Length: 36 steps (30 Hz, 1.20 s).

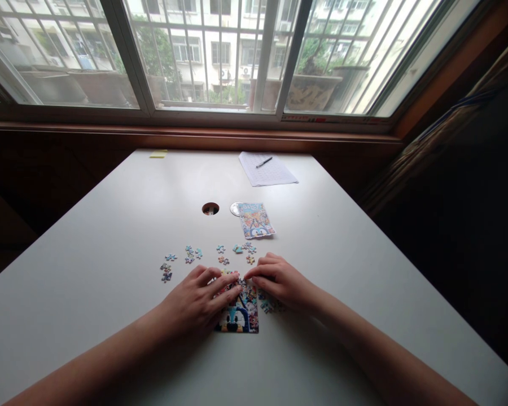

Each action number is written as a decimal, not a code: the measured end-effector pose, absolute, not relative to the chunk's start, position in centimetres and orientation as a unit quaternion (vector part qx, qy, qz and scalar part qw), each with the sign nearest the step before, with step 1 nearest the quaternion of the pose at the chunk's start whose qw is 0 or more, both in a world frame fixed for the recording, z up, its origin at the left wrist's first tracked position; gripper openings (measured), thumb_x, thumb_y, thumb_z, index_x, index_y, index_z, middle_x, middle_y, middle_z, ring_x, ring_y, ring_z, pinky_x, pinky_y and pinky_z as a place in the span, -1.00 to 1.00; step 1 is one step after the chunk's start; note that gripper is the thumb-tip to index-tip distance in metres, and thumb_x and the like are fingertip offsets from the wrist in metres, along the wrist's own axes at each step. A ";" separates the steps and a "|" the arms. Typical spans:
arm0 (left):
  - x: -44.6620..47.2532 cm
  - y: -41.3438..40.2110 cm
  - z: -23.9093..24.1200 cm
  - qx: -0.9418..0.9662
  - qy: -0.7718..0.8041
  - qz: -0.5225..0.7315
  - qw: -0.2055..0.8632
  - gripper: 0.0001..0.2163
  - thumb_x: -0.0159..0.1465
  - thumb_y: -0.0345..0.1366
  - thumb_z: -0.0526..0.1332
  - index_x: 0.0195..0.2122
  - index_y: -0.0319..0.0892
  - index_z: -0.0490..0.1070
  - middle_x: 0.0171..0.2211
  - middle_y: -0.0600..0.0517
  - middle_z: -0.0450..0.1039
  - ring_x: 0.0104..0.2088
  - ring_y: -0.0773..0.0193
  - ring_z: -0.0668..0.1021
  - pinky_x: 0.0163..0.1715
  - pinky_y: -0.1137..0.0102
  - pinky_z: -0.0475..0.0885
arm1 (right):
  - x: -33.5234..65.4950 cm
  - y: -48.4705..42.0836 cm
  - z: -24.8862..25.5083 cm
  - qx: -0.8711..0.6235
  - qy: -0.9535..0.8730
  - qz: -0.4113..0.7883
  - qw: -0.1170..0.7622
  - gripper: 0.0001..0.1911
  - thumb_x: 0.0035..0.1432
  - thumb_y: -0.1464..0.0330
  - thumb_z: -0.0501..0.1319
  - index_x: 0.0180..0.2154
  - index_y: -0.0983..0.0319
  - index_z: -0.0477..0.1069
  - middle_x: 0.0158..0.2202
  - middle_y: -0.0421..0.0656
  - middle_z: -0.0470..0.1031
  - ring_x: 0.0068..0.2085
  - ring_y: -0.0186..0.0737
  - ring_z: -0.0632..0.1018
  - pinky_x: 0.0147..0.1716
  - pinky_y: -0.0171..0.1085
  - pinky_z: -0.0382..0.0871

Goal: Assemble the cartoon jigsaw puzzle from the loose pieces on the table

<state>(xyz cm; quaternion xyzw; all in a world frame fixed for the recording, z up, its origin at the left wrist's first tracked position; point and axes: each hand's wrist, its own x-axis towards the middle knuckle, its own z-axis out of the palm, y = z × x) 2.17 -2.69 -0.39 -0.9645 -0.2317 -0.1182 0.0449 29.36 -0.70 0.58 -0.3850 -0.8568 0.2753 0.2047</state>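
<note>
A partly joined jigsaw puzzle (236,321) lies flat on the table, with a blue cartoon face along its lower part. My left hand (201,296) rests over its left side, fingers stretched across the picture and hiding part of it. At the upper right edge is my right hand (281,281), its fingers curled and the index fingertip and thumb close together at a small puzzle piece (242,281), mostly covered. Loose pieces (189,255) lie in an arc beyond both hands. More pieces (266,306) sit right of the puzzle, partly under my right hand.
Beyond the pieces, a picture card (256,220) overlaps a round metal cover (235,209). Left of it is a round hole (210,208) in the white table (110,242). Farther back lie paper sheets (266,172) with a pen (264,162), and a yellow note (158,154).
</note>
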 end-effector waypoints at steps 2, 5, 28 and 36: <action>2.2 -2.6 -0.4 -0.965 -0.232 -0.117 0.041 -0.56 0.40 -0.32 0.11 0.30 -0.09 0.22 0.30 0.00 0.25 0.04 0.05 0.34 0.04 0.14 0.24 | 29.3 -0.7 0.6 -0.388 -0.854 0.279 0.206 -0.78 0.33 0.41 0.17 -0.13 0.14 0.59 -0.32 -0.15 0.53 -0.23 -0.19 0.44 -0.16 -0.21 0.28; 2.2 -2.7 -0.3 -0.964 -0.234 -0.116 0.038 -0.55 0.39 -0.31 0.12 0.30 -0.08 0.22 0.30 -0.01 0.25 0.03 0.04 0.34 0.04 0.14 0.24 | 29.2 -0.7 0.7 -0.393 -0.848 0.287 0.208 -0.79 0.32 0.42 0.18 -0.14 0.14 0.60 -0.31 -0.16 0.54 -0.23 -0.20 0.44 -0.15 -0.21 0.28; 2.1 -2.6 -0.8 -0.956 -0.255 -0.142 -0.013 -0.46 0.24 -0.44 0.19 0.27 -0.02 0.26 0.26 0.04 0.32 -0.03 0.05 0.37 0.00 0.15 0.33 | 27.8 -1.5 0.0 -0.463 -0.822 0.242 0.225 -0.97 0.21 0.33 0.35 -0.29 0.13 0.53 -0.38 -0.23 0.54 -0.24 -0.18 0.41 -0.16 -0.20 0.24; 1.8 -2.3 -0.4 -0.939 -0.264 -0.205 -0.084 -0.51 0.22 -0.56 0.12 0.18 -0.13 0.30 0.22 0.00 0.35 0.01 0.09 0.36 0.11 0.16 0.28 | 28.6 -1.3 0.1 -0.486 -0.807 0.235 0.237 -0.96 0.19 0.35 0.37 -0.32 0.14 0.53 -0.32 -0.19 0.50 -0.20 -0.16 0.42 -0.17 -0.20 0.27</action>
